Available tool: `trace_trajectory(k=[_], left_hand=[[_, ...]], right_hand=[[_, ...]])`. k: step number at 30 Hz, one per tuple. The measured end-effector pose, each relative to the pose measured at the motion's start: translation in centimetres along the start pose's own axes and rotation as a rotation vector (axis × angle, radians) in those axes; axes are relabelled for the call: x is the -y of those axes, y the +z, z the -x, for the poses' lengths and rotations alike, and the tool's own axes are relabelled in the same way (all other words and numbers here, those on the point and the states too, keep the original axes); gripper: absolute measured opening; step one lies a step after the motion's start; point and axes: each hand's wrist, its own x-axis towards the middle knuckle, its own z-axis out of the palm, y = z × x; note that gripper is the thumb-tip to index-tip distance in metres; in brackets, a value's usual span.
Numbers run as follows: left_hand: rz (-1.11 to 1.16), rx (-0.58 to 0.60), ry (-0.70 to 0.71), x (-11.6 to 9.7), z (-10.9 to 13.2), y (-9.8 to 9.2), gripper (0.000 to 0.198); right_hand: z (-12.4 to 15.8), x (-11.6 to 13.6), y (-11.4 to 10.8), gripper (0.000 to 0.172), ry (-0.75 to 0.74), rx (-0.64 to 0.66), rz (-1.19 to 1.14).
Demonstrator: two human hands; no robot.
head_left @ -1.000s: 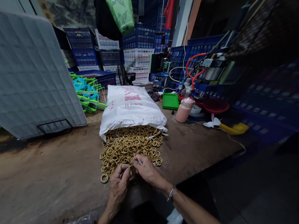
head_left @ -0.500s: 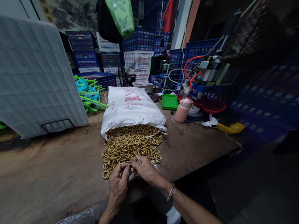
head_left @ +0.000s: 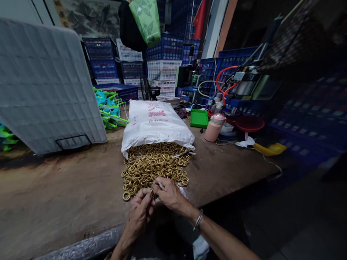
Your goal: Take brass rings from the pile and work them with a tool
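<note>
My left hand is closed in a pinch at the near edge of a heap of brass-coloured rings. A bit of a brass ring shows at its fingertips, mostly covered by the fingers. Close beside it, almost touching, my right hand is closed around a small grey metal tool; its kind cannot be made out. The rings spill towards me from the open mouth of a white sack with red print, lying on the brown table.
A grey ribbed panel stands at the left, with green and turquoise pieces behind it. Right of the sack are a green tray, a pink bottle and a yellow scoop. Stacked crates stand behind.
My view has turned slightly left, so the scene sits a little further right. Both hands stay close together at the heap; the left fingers have drawn closer to the right hand's tool.
</note>
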Motion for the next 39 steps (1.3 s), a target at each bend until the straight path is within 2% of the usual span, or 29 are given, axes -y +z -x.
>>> trace_trajectory(k=[5, 7, 10, 13, 16, 21, 27, 31, 34, 36, 39], left_hand=[[0.041, 0.013, -0.028, -0.6, 0.4, 0.5, 0.028], [0.057, 0.012, -0.017, -0.5, 0.3, 0.5, 0.028], [0.069, -0.013, 0.009, -0.2, 0.0, 0.6, 0.028], [0.075, -0.024, 0.051, -0.1, -0.4, 0.6, 0.029], [0.085, -0.027, 0.064, -0.4, -0.4, 0.9, 0.030], [0.015, -0.061, 0.089, -0.9, -0.2, 1.4, 0.030], [-0.105, -0.095, 0.153, -0.5, -0.3, 1.2, 0.031], [-0.155, -0.053, 0.187, -0.7, 0.2, 1.0, 0.028], [-0.073, 0.005, 0.138, -1.1, 0.6, 1.0, 0.026], [0.021, 0.027, 0.079, -1.3, 0.6, 1.1, 0.025], [0.131, 0.023, 0.024, -1.5, 0.3, 1.1, 0.025]], right_hand=[[0.0, -0.3, -0.2, 0.024, -0.015, 0.000, -0.011], [0.1, -0.4, -0.4, 0.022, -0.010, -0.021, 0.065], [0.6, -0.5, -0.7, 0.010, -0.034, -0.013, 0.266], [1.1, -0.2, -0.9, 0.025, -0.069, 0.051, 0.450], [1.2, -0.2, -0.9, 0.027, -0.070, 0.088, 0.542], [0.9, -0.3, -0.9, 0.028, -0.084, 0.114, 0.563], [0.7, -0.3, -0.7, 0.025, -0.056, 0.169, 0.554], [0.3, -1.3, -1.1, 0.020, 0.031, 0.121, 0.608], [0.0, -1.9, -1.3, 0.014, 0.018, 0.028, 0.533], [-0.2, -1.8, -1.2, 0.010, 0.013, -0.037, 0.367], [-0.3, -1.4, -0.6, 0.024, 0.112, -0.015, 0.022]])
